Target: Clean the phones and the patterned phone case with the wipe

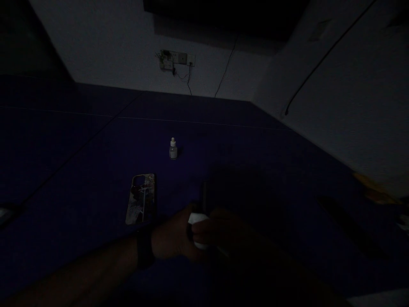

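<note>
The picture is very dark. My left hand (171, 234), with a black band at the wrist, is closed round a dark slim object (205, 196) whose kind I cannot make out. From the right, my right hand (220, 228) presses a white wipe (198, 218) against that object, its fingers closed on the wipe. To the left of the hands lies a phone case (142, 198) with a printed picture and a camera cutout. Beyond it stands a small clear bottle (173, 151) with a white cap, upright.
A dark blue-purple surface (79, 170) spreads under everything up to the wall. Sockets with plugs and cables (179, 58) are on the back wall, below a black panel (223, 17). A long dark strip (348, 224) and something yellow (373, 187) lie at the right.
</note>
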### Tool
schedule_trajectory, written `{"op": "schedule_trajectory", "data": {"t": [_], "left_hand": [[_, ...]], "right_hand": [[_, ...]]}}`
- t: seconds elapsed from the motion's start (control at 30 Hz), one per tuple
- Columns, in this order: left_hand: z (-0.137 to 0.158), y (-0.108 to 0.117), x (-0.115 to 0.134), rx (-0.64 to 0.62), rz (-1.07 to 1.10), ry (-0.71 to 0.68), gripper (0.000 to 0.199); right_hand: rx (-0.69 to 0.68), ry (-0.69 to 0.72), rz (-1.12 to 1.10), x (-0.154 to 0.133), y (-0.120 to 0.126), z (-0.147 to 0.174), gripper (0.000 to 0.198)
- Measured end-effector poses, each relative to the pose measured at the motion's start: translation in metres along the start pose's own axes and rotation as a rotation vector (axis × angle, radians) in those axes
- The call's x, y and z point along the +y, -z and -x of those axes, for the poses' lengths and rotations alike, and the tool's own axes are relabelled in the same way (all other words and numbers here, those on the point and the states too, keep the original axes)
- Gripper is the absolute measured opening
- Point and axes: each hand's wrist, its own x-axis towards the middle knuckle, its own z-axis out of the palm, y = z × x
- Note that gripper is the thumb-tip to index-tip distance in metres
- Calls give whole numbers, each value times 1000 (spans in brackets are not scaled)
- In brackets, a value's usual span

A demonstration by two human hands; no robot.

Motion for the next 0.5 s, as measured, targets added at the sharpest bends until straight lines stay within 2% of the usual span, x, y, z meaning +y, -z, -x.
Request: {"op": "schedule_trajectory", "data": {"t": [0.13,0.23,0.3,0.4,0.5], "left_hand": [[-1,-1,0,-58,23,-17,72],[0,-3,8,-154,107,-64,79],[0,-2,8,-129,75,-22,76],[2,1,1,-97,32,9,83],[2,3,-2,-111,24,-11,86]], "right_hand": [[53,-39,35,2,4,-1,46],[209,-180,84,12,7,-10,59],[304,-278,89,19,7,-17,64],[339,-352,32,22,4,-21,69],[316,-385,-26,16,5,-17,73]]}}
